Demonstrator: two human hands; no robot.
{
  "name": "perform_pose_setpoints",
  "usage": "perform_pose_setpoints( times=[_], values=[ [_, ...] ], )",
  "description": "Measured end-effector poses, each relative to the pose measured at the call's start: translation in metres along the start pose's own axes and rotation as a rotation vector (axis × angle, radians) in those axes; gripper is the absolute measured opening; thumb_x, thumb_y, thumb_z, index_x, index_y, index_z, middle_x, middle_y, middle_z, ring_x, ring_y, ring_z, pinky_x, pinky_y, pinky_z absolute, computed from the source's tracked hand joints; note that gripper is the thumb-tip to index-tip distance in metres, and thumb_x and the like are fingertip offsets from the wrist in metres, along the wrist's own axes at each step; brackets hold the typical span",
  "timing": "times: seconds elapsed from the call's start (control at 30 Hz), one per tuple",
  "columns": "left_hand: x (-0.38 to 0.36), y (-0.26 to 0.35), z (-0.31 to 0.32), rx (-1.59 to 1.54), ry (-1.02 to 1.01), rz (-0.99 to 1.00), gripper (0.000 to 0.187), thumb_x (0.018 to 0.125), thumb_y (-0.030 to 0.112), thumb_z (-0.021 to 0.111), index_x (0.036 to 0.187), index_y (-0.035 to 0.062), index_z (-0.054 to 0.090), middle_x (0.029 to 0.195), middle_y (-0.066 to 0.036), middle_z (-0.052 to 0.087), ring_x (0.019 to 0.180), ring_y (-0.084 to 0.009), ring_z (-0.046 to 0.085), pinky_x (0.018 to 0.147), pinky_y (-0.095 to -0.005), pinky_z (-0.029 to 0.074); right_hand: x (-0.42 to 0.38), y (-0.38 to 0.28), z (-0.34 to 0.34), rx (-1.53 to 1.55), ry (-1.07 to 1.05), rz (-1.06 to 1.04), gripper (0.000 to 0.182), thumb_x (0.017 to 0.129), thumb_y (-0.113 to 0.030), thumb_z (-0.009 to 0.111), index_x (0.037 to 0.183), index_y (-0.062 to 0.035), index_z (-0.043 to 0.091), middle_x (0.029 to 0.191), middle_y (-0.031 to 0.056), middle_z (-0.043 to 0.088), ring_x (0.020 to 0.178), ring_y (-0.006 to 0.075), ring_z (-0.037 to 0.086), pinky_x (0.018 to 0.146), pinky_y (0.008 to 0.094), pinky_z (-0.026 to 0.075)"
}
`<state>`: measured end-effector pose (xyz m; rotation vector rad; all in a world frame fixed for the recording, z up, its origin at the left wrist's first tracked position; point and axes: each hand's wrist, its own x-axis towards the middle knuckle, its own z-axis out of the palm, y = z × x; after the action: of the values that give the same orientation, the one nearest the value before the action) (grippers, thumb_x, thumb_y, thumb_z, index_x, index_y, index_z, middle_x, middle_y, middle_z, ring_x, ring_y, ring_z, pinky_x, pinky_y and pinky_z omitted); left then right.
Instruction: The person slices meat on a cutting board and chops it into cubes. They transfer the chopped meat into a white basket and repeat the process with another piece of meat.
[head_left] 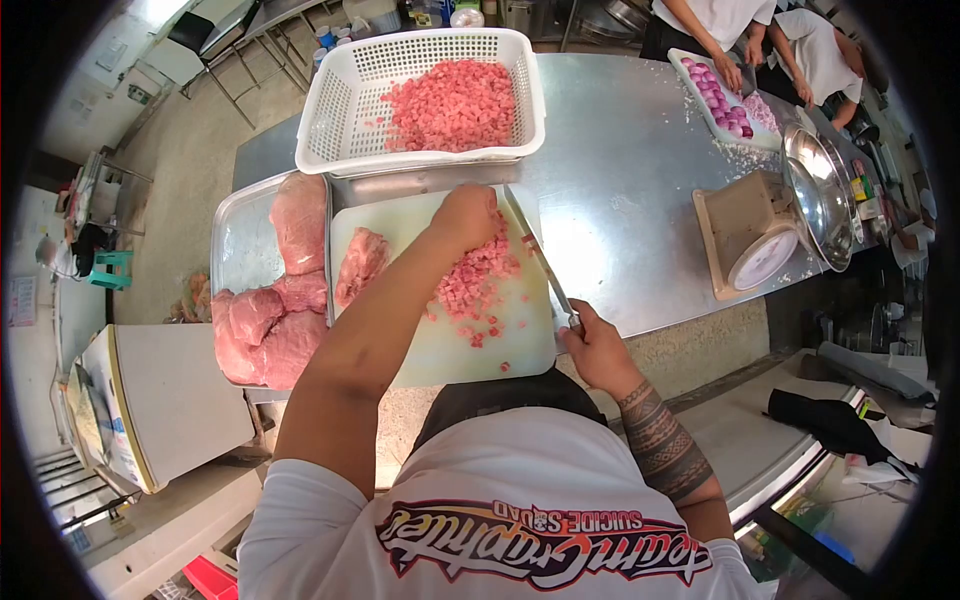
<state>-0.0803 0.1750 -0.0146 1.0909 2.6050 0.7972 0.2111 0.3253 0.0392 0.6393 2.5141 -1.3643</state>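
In my right hand (pixel 600 350) is the handle of a long kitchen knife (pixel 545 260), its blade slanting up and left across the right side of the white cutting board (pixel 420 360). My left hand (pixel 468 215) is closed at the far part of the board, beside the blade; whatever its curled fingers grip is hidden. Just below that hand lies a heap of diced raw meat (pixel 475 285), with a few loose cubes scattered toward me. A larger chunk of raw meat (pixel 362 265) rests on the board's left side, left of my forearm.
A metal tray (pixel 232 230) of large raw meat pieces (pixel 290 340) stands left. Beyond the board, a white perforated basket (pixel 335 110) holds diced meat. To the right are a dial scale (pixel 750 235) with a metal pan and a tray of purple onions (pixel 715 95), where other people's hands work.
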Motion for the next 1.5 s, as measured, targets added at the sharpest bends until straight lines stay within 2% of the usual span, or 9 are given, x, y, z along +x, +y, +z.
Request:
perform_pose_setpoints(
  times=[0.13,0.33,0.37,0.43,0.53,0.73,0.93,1.33,1.5],
  values=[
    [-0.032,0.026,-0.055,-0.126,0.024,-0.037,0.016,0.08,0.016,0.075,0.083,0.0008,0.071,0.091,-0.021,0.071,0.091,-0.0419,0.07,0.082,-0.0491,0.056,0.004,0.009,-0.011,0.052,-0.011,-0.009,0.044,0.101,-0.017,0.064,0.14,0.0012,0.059,0.088,0.0204,0.073,0.08,0.0331,0.072,0.077,0.0422,0.057],
    [-0.161,0.013,-0.051,0.04,-0.094,-0.307,0.041,0.081,0.011,0.075,0.119,0.002,0.064,0.086,-0.02,0.071,0.092,-0.0423,0.072,0.083,-0.0532,0.056,-0.004,0.004,-0.026,0.095,-0.059,0.013,0.034,0.107,-0.02,0.06,0.134,0.0,0.063,0.078,0.0147,0.065,0.068,0.0192,0.057,0.067,0.0364,0.051],
    [-0.181,0.011,-0.033,0.022,-0.157,-0.367,0.059,0.082,0.01,0.073,0.138,0.0033,0.053,0.095,-0.024,0.072,0.099,-0.0427,0.072,0.088,-0.053,0.056,-0.006,0.005,-0.024,0.102,-0.084,0.0,0.034,0.107,-0.02,0.061,0.134,0.0001,0.063,0.078,0.0147,0.065,0.068,0.0189,0.057,0.068,0.0364,0.051],
    [-0.216,0.02,-0.002,-0.037,-0.048,-0.421,0.06,0.083,0.01,0.073,0.139,0.0032,0.052,0.11,-0.025,0.071,0.103,-0.0437,0.07,0.094,-0.0517,0.056,-0.009,0.004,-0.022,0.111,-0.14,-0.027,0.035,0.107,-0.021,0.061,0.135,0.0005,0.063,0.078,0.0146,0.065,0.069,0.0185,0.058,0.069,0.0364,0.051],
    [-0.237,0.029,0.023,-0.022,0.209,-0.362,0.059,0.086,0.008,0.073,0.139,-0.0009,0.049,0.115,-0.026,0.066,0.111,-0.0445,0.066,0.096,-0.0538,0.054,-0.018,-0.011,-0.019,0.054,-0.277,-0.075,0.037,0.108,-0.023,0.061,0.136,0.0004,0.062,0.08,0.0174,0.067,0.071,0.025,0.064,0.071,0.0394,0.053],
    [-0.267,0.031,0.033,-0.25,0.371,-0.498,0.05,0.088,0.003,0.075,0.135,0.0036,0.058,0.112,-0.023,0.066,0.108,-0.042,0.067,0.093,-0.0489,0.056,-0.033,-0.03,-0.009,-0.117,-0.435,-0.274,0.043,0.109,-0.026,0.059,0.143,-0.0012,0.056,0.086,0.0242,0.069,0.082,0.0434,0.07,0.074,0.0484,0.053],
    [-0.257,0.014,0.033,-0.123,0.312,-0.41,0.012,0.095,0.009,0.07,0.105,0.0022,0.072,0.104,-0.02,0.072,0.099,-0.0394,0.071,0.089,-0.0476,0.057,-0.041,-0.031,-0.007,-0.193,-0.522,-0.277,0.044,0.109,-0.024,0.058,0.145,-0.0012,0.055,0.085,0.0241,0.068,0.081,0.0429,0.069,0.074,0.048,0.052],
    [-0.244,0.015,0.028,0.058,0.13,-0.553,0.015,0.098,0.017,0.067,0.102,0.0039,0.073,0.101,-0.021,0.071,0.099,-0.0412,0.071,0.088,-0.0513,0.056,-0.046,-0.033,-0.001,-0.2,-0.547,-0.311,0.049,0.11,-0.027,0.055,0.15,-0.0002,0.049,0.095,0.0282,0.07,0.091,0.0484,0.069,0.082,0.0528,0.054],
    [-0.249,0.004,0.036,0.044,0.124,-0.517,0.016,0.098,0.016,0.067,0.101,0.0019,0.074,0.1,-0.022,0.071,0.096,-0.0417,0.072,0.087,-0.0502,0.057,-0.036,-0.046,0.031,-0.376,-0.568,-0.256,0.041,0.11,-0.026,0.054,0.142,-0.0006,0.051,0.096,0.03,0.071,0.095,0.0494,0.069,0.083,0.0574,0.053]
  ],
)
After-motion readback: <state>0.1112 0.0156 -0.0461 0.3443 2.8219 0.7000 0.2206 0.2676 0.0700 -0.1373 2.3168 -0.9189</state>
